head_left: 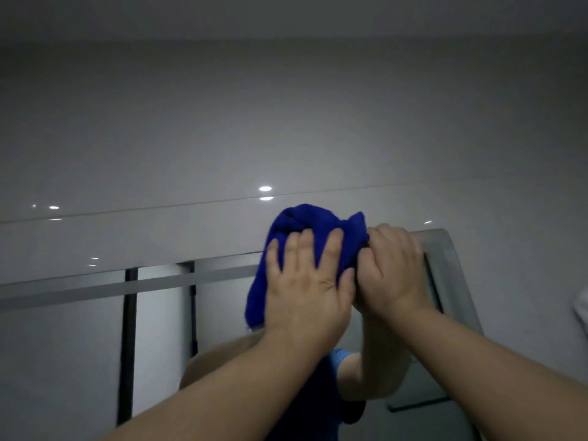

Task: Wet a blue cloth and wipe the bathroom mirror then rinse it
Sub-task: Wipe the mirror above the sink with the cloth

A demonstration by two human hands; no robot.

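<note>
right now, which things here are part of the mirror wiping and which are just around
In the job: crumpled dark blue cloth, frosted-edged bathroom mirror, left hand pressing the cloth, right hand gripping it.
Just around: glossy white wall tiles, white object at right edge.

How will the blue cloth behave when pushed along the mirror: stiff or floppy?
Likely floppy: the blue cloth is bunched in soft folds under the left hand. Probably light, with its lower end hanging loose. On the glossy mirror it may slide easily, bunching further.
</note>
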